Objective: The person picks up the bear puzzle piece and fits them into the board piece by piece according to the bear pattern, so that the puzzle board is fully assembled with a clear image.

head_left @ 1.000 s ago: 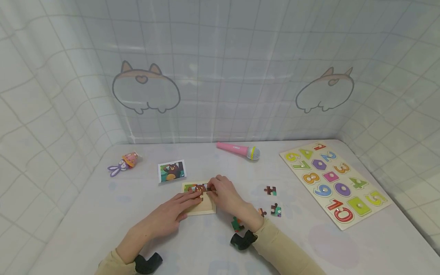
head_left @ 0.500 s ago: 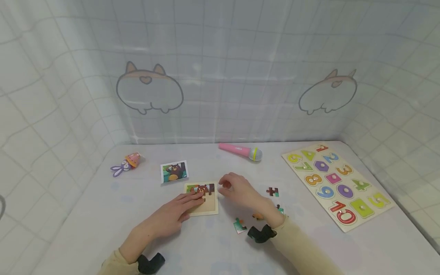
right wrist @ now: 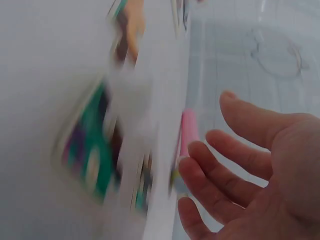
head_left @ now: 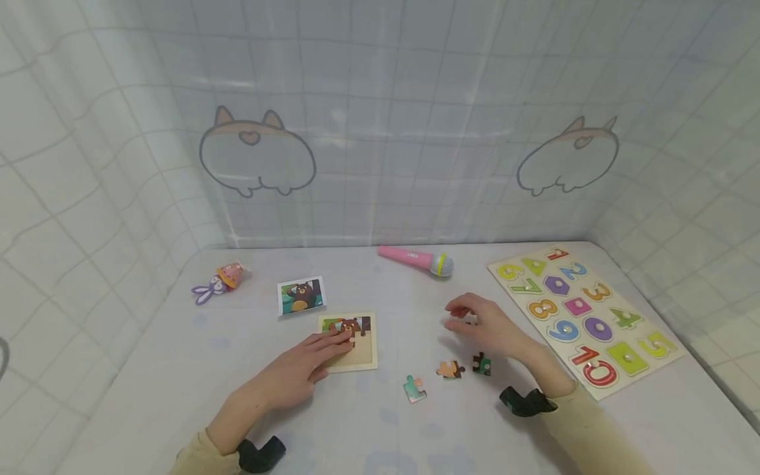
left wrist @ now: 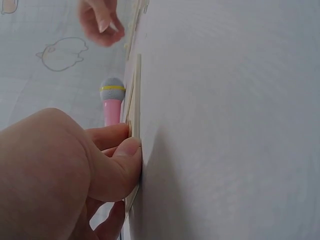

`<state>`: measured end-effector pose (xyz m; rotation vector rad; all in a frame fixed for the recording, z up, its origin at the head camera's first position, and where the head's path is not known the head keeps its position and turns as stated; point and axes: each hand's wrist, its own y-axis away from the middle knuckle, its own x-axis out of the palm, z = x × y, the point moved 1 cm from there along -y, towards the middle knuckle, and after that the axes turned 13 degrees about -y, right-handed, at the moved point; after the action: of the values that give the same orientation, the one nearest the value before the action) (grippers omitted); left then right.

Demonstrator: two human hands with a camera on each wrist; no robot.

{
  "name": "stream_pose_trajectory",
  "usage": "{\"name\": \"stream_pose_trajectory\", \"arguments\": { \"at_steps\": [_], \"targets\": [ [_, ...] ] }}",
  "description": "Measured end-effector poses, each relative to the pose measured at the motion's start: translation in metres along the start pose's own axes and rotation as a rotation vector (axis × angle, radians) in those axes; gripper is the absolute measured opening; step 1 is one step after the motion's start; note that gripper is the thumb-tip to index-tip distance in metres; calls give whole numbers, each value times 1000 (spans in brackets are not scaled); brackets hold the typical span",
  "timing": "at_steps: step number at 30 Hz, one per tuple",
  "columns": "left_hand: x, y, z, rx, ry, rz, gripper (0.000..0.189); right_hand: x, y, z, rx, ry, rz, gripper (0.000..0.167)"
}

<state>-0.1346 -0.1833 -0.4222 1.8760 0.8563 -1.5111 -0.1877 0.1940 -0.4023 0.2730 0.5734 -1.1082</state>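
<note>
My left hand (head_left: 299, 363) rests on the square wooden puzzle tray (head_left: 369, 359), its fingers laid across the tray's left half. In the left wrist view the thumb (left wrist: 129, 150) lies at the tray's edge. Bear-picture pieces fill the tray's upper part; bare wood shows below. My right hand (head_left: 489, 326) is raised above the table on the right with nothing in its grasp, its fingers loosely bent and apart. Beneath it a dark puzzle piece (head_left: 471, 323) is mostly hidden. Closer to me lie a green piece (head_left: 482, 365), an orange-brown piece (head_left: 451, 370) and a teal piece (head_left: 413, 389).
A bear picture card (head_left: 301, 296) lies behind the tray. Farther back are a pink toy microphone (head_left: 415, 259) and a purple rabbit toy (head_left: 216, 284). A number-and-shape board (head_left: 584, 316) occupies the right side. A tiled curtain (head_left: 380, 132) encloses the table.
My right hand has left the tray's upper right corner and moved right, over the loose pieces. A dark piece now sits in that corner. My left hand has stayed on the tray.
</note>
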Motion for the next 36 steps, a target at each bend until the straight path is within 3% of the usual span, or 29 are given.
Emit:
{"name": "stream_pose_trajectory", "arguments": {
  "at_steps": [6,15,36],
  "targets": [
    [1,0,1,-18,12,28,56,-25,18,-24,70,46,-50,29],
    [4,2,1,-36,26,27,57,-34,21,-50,105,5,0,33],
    [0,1,0,-25,24,17,57,-28,21,-56,129,-6,-11,27]
  ]
}}
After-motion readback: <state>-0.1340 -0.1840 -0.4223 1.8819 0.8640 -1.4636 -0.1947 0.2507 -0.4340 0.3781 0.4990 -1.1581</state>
